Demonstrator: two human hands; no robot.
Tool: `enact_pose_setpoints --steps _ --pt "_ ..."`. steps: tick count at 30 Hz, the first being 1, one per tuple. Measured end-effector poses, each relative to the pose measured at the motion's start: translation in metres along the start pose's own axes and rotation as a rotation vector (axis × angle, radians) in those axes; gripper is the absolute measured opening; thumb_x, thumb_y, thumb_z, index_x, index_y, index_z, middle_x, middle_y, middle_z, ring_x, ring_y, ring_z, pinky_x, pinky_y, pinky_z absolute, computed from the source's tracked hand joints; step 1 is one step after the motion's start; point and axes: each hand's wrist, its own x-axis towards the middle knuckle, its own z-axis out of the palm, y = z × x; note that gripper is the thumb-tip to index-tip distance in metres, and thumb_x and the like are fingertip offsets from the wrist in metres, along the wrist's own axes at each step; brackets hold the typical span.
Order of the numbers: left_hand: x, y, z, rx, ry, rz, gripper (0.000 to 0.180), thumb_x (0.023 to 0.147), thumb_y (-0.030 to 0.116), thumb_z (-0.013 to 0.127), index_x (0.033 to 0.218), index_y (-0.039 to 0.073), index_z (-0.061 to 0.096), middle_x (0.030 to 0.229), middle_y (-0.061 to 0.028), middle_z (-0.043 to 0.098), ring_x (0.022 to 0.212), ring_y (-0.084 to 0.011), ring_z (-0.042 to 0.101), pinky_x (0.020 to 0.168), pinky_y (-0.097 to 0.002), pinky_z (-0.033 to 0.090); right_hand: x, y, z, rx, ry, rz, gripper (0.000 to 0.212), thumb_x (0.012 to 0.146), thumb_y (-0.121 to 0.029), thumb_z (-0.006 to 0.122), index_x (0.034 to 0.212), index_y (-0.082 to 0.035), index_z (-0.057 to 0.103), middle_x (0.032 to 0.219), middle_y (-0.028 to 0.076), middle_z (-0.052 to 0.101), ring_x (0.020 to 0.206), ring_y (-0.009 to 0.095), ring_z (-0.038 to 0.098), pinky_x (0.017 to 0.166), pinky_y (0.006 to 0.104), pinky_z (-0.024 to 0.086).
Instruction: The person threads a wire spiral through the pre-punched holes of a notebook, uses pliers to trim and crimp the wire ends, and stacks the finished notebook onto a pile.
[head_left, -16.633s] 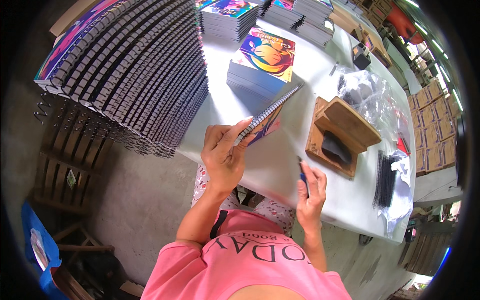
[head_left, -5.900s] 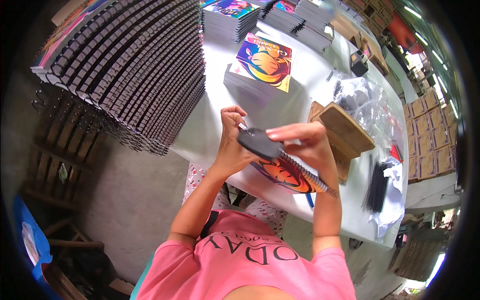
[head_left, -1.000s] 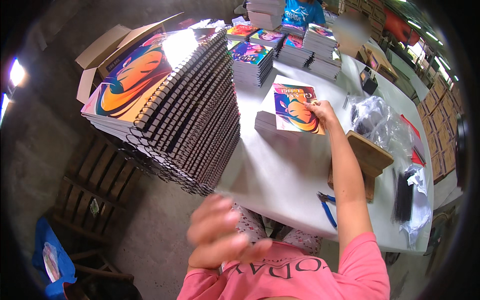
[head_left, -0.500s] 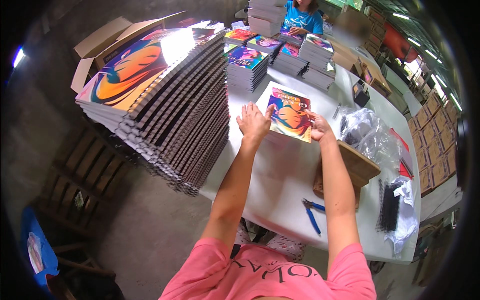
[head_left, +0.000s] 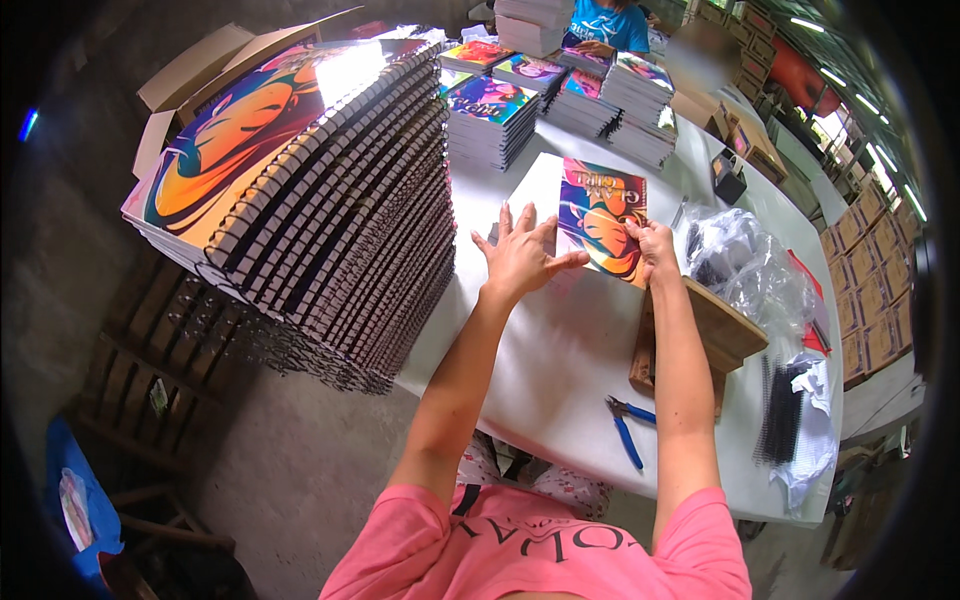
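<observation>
The person in the pink shirt is leaning over the white table (head_left: 560, 370), both arms stretched toward a colourful notebook cover sheet (head_left: 603, 217) that is lying flat on top of a short stack near the table's middle. The left hand (head_left: 520, 255) is resting palm-down with its fingers spread wide, fingertips touching the sheet's left edge. The right hand (head_left: 652, 245) is curling over the lower right corner — whether it is pinching the corner or only pressing on it, I cannot tell from here.

The cover looks like thin glossy card: light, somewhat stiff, likely slippery against the sheets beneath, and easy to crease at a corner. My guess is it would handle best taken by 2 opposite edges, lifted level rather than dragged.

To the left, a tall slanting stack of spiral-bound notebooks (head_left: 330, 200) is looming close to the elbow. Blue-handled pliers (head_left: 625, 425) are lying near the table's front edge, a wooden jig (head_left: 700, 335) is sitting just beside the right forearm, and a clear plastic bag (head_left: 745, 265) is lying beyond it. Black binding coils (head_left: 780, 415) are resting at the far right — well apart from both hands.
</observation>
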Motion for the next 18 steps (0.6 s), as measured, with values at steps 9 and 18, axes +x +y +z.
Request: enact_pose_setpoints --steps 9,18 --pt "0.023 0.033 -0.021 -0.237 0.072 -0.009 0.089 0.065 0.073 0.060 0.127 0.009 0.052 0.130 -0.0154 0.050 0.136 -0.0415 0.017 0.095 -0.0741 0.010 -0.019 -0.031 0.017 -0.066 0.046 -0.100 0.028 0.081 0.003 0.061 0.105 0.007 0.049 0.088 0.015 0.063 0.073 0.018 0.064 0.063 0.0301 0.055" --pt "0.022 0.032 0.014 -0.059 0.128 0.033 0.091 0.065 0.066 0.067 0.132 0.007 0.045 0.130 -0.0342 0.039 0.127 -0.0461 0.032 0.103 -0.0490 0.030 -0.028 -0.022 0.024 -0.009 -0.003 -0.103 0.023 0.084 -0.001 0.059 0.104 0.004 0.050 0.090 0.014 0.063 0.076 0.017 0.062 0.066 0.0292 0.051"
